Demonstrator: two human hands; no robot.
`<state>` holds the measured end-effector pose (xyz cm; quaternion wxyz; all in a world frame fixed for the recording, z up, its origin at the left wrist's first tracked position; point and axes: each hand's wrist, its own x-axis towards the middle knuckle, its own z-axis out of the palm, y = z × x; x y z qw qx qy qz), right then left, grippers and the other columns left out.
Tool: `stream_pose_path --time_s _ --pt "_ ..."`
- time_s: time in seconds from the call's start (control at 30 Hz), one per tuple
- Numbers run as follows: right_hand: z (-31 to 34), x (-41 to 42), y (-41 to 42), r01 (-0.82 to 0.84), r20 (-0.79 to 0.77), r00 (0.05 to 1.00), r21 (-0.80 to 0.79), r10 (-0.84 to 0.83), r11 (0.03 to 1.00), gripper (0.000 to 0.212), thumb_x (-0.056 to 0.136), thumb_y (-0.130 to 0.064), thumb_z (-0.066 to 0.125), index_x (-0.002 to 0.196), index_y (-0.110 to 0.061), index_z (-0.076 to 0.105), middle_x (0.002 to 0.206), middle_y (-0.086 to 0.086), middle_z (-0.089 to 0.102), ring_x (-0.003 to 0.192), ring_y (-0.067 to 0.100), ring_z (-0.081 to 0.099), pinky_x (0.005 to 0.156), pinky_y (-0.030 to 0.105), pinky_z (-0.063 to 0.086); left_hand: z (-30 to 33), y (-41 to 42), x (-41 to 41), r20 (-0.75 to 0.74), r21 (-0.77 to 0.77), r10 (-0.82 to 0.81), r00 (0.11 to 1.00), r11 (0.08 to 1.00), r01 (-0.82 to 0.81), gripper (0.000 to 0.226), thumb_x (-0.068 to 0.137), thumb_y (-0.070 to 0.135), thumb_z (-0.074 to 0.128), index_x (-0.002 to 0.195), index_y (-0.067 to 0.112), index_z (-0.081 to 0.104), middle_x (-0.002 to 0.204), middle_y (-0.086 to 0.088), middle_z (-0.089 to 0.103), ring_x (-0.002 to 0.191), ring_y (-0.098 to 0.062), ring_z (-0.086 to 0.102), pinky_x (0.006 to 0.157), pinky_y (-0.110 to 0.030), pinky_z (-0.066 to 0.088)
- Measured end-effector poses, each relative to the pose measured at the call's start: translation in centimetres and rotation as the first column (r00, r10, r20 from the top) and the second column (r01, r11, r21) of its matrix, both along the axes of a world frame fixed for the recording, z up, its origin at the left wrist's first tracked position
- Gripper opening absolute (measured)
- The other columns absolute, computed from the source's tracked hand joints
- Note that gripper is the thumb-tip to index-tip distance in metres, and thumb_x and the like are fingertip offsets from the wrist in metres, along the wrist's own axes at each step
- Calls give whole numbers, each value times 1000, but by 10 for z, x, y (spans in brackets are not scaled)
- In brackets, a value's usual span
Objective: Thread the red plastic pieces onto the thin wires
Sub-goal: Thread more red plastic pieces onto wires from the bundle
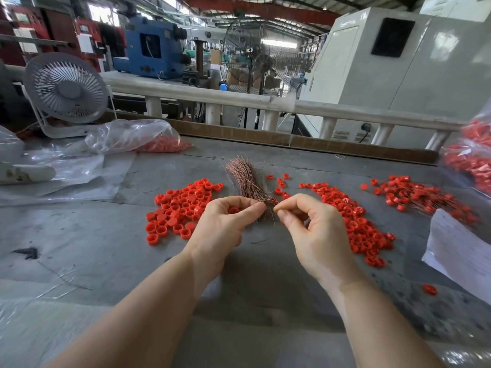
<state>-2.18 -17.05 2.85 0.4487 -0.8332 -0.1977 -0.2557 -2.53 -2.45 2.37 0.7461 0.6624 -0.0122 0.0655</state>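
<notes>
At the centre of the frame a bundle of thin copper wires (245, 181) lies on a grey table (79, 235), its long axis running from the upper centre down toward the person, fanned at the far end and gathered at the near end, which points at the two hands. The left hand (223, 224) sits just left of that near end, its fingers curled with thumb and forefinger closed on the wire ends; a red ring (233, 210) shows in its curled fingers. The right hand (316, 232) sits just right of it, thumb and forefinger pinched together at the same spot, the other fingers loosely bent; whether it grips a single wire or a small piece is too fine to tell. The fingertips of both hands nearly meet, so the wire tip and the ring are close together, and the next move looks to turn on lining the ring's hole up with a wire end that points toward the person. A heap of red caps (180, 211) lies left of the hands, another heap (356, 221) to the right, and further right a pile (417, 197) that seems already strung on wires. A clear bag of red pieces (148, 139) and a small white fan (66, 91) sit at the upper left; a second bag (470, 160) is at the right edge. White paper (462, 251) lies at the lower right.
</notes>
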Motion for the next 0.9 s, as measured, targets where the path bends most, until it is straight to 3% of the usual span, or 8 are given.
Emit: stream_pose_path --time_s 0.43,0.7,0.9 --pt "-1 -1 2 -33 -37 999 -62 31 998 13 83 -7 65 80 -19 69 63 -18 57 60 3 53 58 18 41 -1 1 1 14 -24 12 1000 1000 -12 15 83 14 67 68 17 65 44 13 41 39 -3 28 38 -16 23" --pt "-2 0 0 -20 -40 999 -26 19 999 20 83 -4 64 75 -22 66 59 -12 58 59 6 53 59 27 45 0 2 -1 5 -44 -11 1000 999 11 7 86 11 63 80 13 68 44 11 40 39 -3 28 38 -15 24" --pt "-1 0 1 -38 -54 998 -34 36 999 23 83 -3 63 73 -25 63 56 -15 54 57 4 50 61 31 44 0 0 -1 46 -21 -10 999 1000 11 20 84 8 65 70 21 72 49 12 49 41 -3 31 37 -14 25"
